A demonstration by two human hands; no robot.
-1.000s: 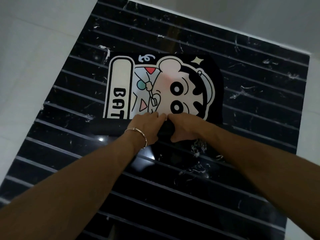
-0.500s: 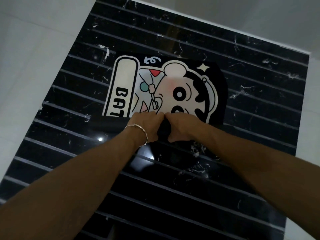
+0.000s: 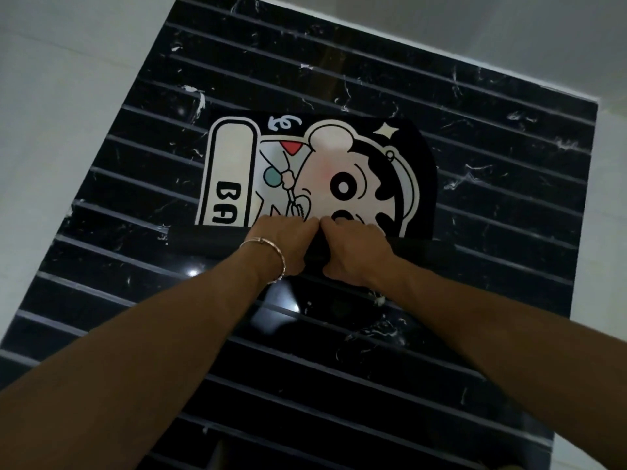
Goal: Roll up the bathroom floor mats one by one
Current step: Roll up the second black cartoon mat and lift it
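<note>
A black bath mat (image 3: 237,164) with a white cartoon figure and the letters "BA" lies on the dark floor. Its near part is wound into a black roll (image 3: 203,242) that spans the mat's width. My left hand (image 3: 288,242), with a thin bracelet at the wrist, and my right hand (image 3: 353,252) sit side by side on the middle of the roll. Fingers of both hands are curled over its far side and grip it. The flat part beyond shows one full eye of the figure; the second eye is half covered by the roll and my right hand.
The floor under the mat is glossy black marble (image 3: 509,164) with thin pale grooves across it. White tile (image 3: 51,130) borders it on the left, far side and right. A bright light reflection (image 3: 274,300) shines just below my wrists.
The roll has advanced away from me over the mat: the "T" of the lettering and part of the lower eye are now covered. Both hands moved forward with it.
</note>
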